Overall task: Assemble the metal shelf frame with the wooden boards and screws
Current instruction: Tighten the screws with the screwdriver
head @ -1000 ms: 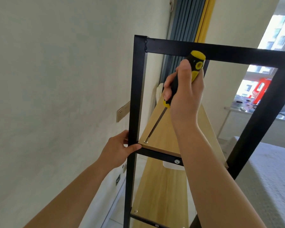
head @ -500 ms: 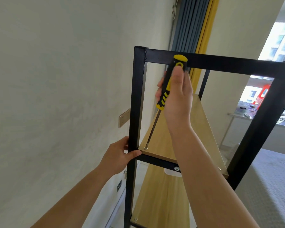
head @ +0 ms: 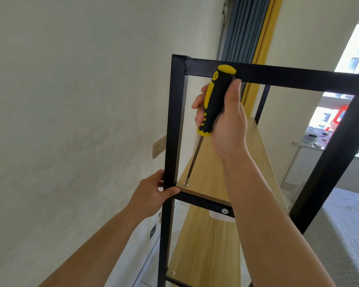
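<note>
A black metal shelf frame stands upright beside the wall. A light wooden board lies on its upper crossbar, and a second board sits on the level below. My right hand grips a yellow-and-black screwdriver. Its shaft slants down and its tip sits on a screw at the board's near left corner. My left hand grips the frame's left post just beside that corner, thumb across the front.
The white wall is close on the left, with a socket plate on it. Blue and yellow curtains hang behind the frame. A bed lies at the right, and a window sill with small items is beyond.
My right hand has shifted its hold on the screwdriver handle, which now stands steeper. The tip has stayed on the corner screw. My left hand still holds the post.
</note>
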